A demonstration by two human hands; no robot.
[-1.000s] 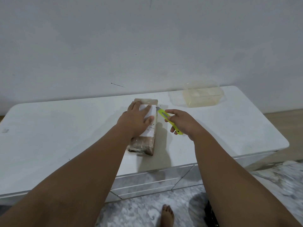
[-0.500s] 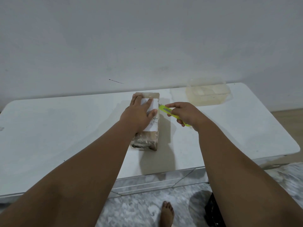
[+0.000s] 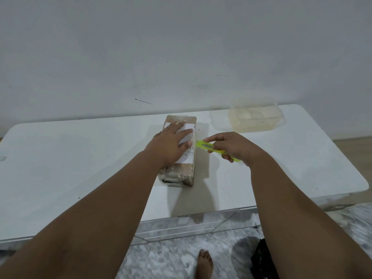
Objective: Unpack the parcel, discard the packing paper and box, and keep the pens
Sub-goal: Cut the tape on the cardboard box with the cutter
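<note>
The right hand [image 3: 235, 147] has its fingers [image 3: 216, 137] clenched around a bright yellow-green plastic utility knife [image 3: 207, 147], whose tip meets the right edge of the brown tape-wrapped cardboard parcel [image 3: 179, 154]; the left hand [image 3: 169, 144] lies flat on the parcel's white paper label [image 3: 188, 156], fingers released and spread, grasping nothing. The parcel rests closed on the white table [image 3: 80, 158], so its contents are hidden. Beyond the parcel and to its right, near the wall, a clear rectangular plastic container [image 3: 255, 117] stands on the table; I cannot tell what it holds.
</note>
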